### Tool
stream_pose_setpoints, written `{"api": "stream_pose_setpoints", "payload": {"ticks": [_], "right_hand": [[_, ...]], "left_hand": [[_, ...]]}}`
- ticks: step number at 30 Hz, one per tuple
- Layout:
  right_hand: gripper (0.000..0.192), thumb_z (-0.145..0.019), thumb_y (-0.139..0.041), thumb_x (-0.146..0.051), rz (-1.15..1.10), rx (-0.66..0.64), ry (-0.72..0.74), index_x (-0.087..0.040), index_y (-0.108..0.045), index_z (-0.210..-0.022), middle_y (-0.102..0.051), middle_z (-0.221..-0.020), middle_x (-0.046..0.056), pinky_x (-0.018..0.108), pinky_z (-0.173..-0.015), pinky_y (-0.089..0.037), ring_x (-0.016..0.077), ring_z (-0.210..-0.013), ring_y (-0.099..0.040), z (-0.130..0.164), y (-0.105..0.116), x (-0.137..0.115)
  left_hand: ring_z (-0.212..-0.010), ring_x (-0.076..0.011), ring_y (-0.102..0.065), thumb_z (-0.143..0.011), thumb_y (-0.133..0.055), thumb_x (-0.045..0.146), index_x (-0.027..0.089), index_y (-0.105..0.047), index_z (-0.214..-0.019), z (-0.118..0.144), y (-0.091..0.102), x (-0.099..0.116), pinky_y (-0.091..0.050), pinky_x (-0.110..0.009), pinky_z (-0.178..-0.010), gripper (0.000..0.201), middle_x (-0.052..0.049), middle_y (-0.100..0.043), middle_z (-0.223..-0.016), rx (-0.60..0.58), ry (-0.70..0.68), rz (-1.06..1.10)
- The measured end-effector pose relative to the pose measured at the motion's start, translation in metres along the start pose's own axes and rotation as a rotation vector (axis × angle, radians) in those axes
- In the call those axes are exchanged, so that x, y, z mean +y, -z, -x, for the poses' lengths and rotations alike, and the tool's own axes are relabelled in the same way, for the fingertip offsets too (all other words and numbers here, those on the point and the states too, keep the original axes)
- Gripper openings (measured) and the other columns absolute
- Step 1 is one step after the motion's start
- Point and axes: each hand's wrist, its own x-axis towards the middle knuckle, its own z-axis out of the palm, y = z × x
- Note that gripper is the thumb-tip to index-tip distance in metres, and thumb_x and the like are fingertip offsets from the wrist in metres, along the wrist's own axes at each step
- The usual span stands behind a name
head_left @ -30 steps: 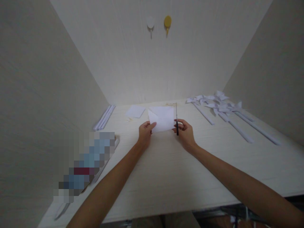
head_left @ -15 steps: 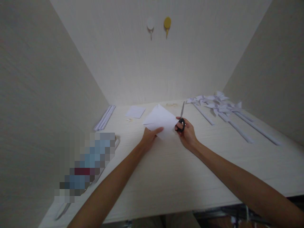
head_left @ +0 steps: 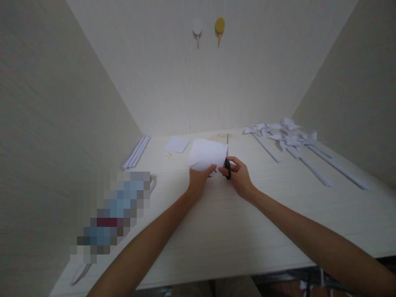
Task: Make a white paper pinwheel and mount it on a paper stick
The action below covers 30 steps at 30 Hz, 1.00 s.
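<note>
- The sheet (head_left: 206, 153) was thin matt white paper.
- The scissors (head_left: 228, 163) had dull metal blades and black plastic handles.
- The table (head_left: 216, 218) looked like pale, matt wood-grain laminate.
- The pinwheels (head_left: 284, 134) were white paper.

White paper sheet (head_left: 206, 154), black-handled scissors (head_left: 228, 168), pale wood-grain table (head_left: 216, 214), one white (head_left: 197, 27) and one yellow wall hook (head_left: 219, 25).

Paper pinwheels (head_left: 286, 134) on long white sticks lie in a cluster at the far right of a pale wooden table (head_left: 216, 231). A small white paper square (head_left: 176, 144) rests near the back wall, with rolled white paper sticks (head_left: 136, 152) along the left wall — and two hooks, one white (head_left: 197, 28), one yellow (head_left: 219, 26), above.
</note>
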Motion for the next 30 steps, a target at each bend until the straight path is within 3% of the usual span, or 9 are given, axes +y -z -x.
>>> {"api": "stream_pose_setpoints", "payload": {"ticks": [3, 9, 14, 30], "right_hand": [[0.041, -0.048, -0.073, -0.024, 0.000, 0.007, -0.009, -0.019, -0.052, -0.082, -0.057, -0.053, -0.007, 0.021, -0.045, -0.036, 0.0065, -0.043, -0.047, 0.000, 0.000, -0.001], [0.043, -0.047, -0.074, -0.021, 0.039, -0.081, -0.037, -0.019, -0.053, -0.084, -0.062, -0.061, -0.003, 0.020, -0.049, -0.038, 0.0077, -0.051, -0.053, 0.002, -0.002, -0.004], [0.046, -0.044, -0.075, -0.020, 0.086, -0.106, -0.037, -0.019, -0.052, -0.084, -0.062, -0.061, -0.003, 0.020, -0.046, -0.036, 0.0094, -0.051, -0.054, 0.003, -0.002, -0.004], [0.047, -0.042, -0.077, -0.024, 0.079, -0.023, -0.017, -0.020, -0.051, -0.082, -0.059, -0.060, -0.003, 0.021, -0.050, -0.040, 0.0094, -0.053, -0.053, 0.002, -0.003, -0.004]], "left_hand": [[-0.055, -0.0130, -0.057, -0.053, -0.068, 0.026, 0.014, -0.059, -0.062, 0.000, 0.000, 0.003, -0.045, -0.023, -0.048, 0.017, 0.000, -0.062, -0.060, 0.017, -0.015, -0.027], [-0.055, -0.0127, -0.057, -0.053, -0.067, 0.024, 0.014, -0.057, -0.059, -0.002, 0.000, 0.009, -0.045, -0.022, -0.047, 0.016, 0.000, -0.061, -0.059, 0.180, 0.006, 0.016], [-0.054, -0.0131, -0.057, -0.052, -0.068, 0.023, 0.014, -0.057, -0.061, -0.003, -0.001, 0.011, -0.044, -0.022, -0.047, 0.017, 0.000, -0.061, -0.059, 0.217, 0.007, 0.003], [-0.063, -0.0160, -0.059, -0.052, -0.069, 0.024, 0.013, -0.056, -0.053, 0.001, -0.002, 0.012, -0.047, -0.026, -0.055, 0.017, -0.003, -0.063, -0.063, 0.134, -0.014, -0.007]]}}
